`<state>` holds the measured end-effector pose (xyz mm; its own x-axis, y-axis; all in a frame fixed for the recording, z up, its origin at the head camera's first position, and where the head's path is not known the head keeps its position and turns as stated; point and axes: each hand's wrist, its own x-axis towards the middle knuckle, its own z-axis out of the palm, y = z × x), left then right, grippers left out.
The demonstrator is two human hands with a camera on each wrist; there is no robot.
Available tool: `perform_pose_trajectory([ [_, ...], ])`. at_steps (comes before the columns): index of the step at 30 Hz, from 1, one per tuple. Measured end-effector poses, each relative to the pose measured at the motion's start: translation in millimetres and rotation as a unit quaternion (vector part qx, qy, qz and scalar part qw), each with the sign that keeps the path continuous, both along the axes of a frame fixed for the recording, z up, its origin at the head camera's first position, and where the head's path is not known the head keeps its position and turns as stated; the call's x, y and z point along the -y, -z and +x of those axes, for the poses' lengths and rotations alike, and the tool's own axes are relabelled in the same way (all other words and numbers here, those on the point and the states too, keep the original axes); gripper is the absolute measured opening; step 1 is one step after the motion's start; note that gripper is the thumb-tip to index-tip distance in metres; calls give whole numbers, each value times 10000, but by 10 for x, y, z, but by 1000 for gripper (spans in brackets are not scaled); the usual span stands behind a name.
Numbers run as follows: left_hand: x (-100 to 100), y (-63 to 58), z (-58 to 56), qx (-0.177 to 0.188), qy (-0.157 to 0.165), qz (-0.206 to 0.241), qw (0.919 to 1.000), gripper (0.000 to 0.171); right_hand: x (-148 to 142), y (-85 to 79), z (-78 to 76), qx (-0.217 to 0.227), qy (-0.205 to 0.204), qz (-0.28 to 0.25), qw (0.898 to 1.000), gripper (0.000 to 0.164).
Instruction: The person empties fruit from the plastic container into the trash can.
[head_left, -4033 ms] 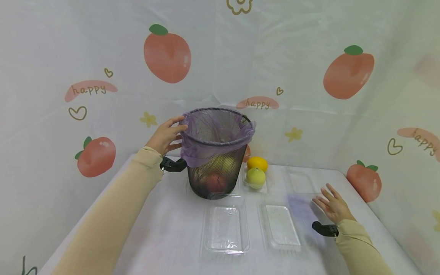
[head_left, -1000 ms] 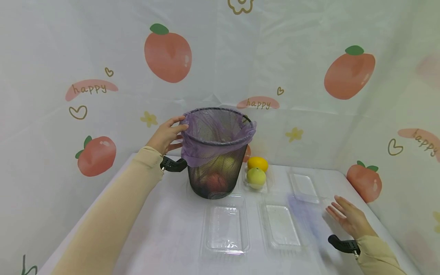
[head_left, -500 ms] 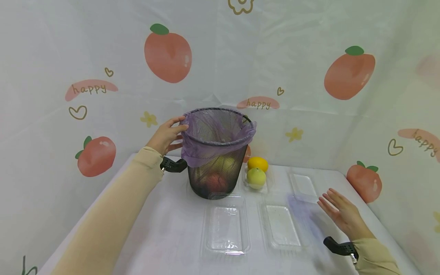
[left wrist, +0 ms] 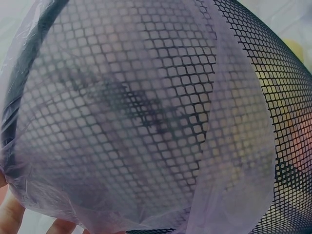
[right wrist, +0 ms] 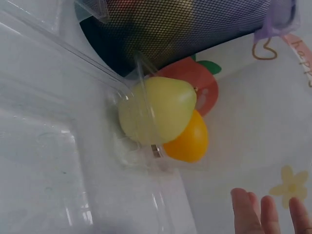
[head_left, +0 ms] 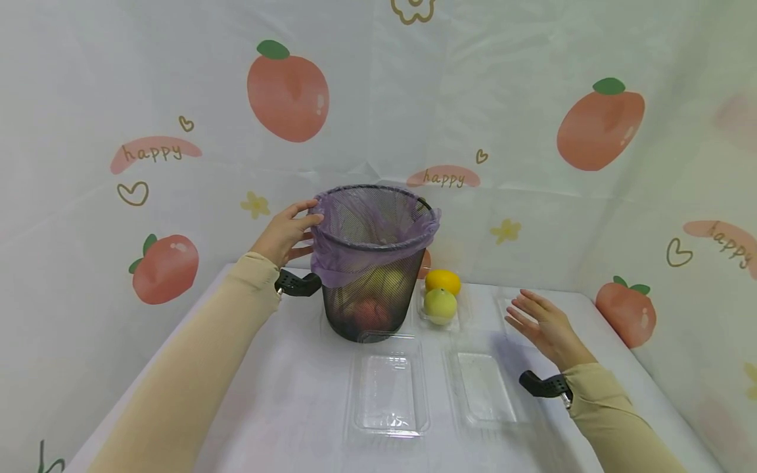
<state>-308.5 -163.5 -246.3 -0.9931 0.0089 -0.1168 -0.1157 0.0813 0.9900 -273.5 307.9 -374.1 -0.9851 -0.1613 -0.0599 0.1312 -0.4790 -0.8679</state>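
A black mesh waste bin (head_left: 345, 312) lined with a thin purple plastic bag (head_left: 337, 266) stands on the table. My left hand (head_left: 280, 236) holds its left rim through the bag; in the left wrist view fingertips (left wrist: 10, 212) show at the bag's edge. Reddish and yellowish round shapes show through the mesh. My right hand (head_left: 547, 332), fingers extended and holding nothing, is over the back right clear plastic tray (head_left: 508, 309), partly hiding it. To its left, a yellow-green fruit (right wrist: 158, 109) and an orange-yellow fruit (right wrist: 190, 139) sit in another clear container.
Two more clear plastic containers lie in front: one near the middle (head_left: 387, 394), the other to its right (head_left: 485, 391). A white sheet printed with fruit (head_left: 286, 98) hangs behind and beside the white table (head_left: 284, 394).
My right hand first drew back toward the near right, then moved forward and left over the back right tray. My left hand and the bin have stayed put.
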Motion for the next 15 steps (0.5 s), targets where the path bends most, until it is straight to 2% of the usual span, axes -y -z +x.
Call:
perform_pose_trajectory([
  [1,1,-2,2,-3,0,3,10000,58,80,-3,-17,-49,124,174,9998,15],
  [3,3,-6,6,-7,2,-1,10000,58,143,-44,-81,10,-26,318,9995,20],
  [5,5,-9,9,-12,3,4,10000,57,202,-96,-158,215,-74,1002,9947,33],
  [7,5,-11,11,-17,-3,11,10000,57,241,-115,-239,300,-257,1444,9887,54],
  [9,4,-11,11,-20,-8,23,10000,57,286,-110,-312,315,-355,1850,9816,66],
  [11,2,-10,8,-26,-5,27,10000,57,328,-95,-364,320,-398,2118,9760,68],
  [15,-4,-2,-1,-34,22,-18,10000,57,387,-46,-441,420,-462,2294,9713,66],
])
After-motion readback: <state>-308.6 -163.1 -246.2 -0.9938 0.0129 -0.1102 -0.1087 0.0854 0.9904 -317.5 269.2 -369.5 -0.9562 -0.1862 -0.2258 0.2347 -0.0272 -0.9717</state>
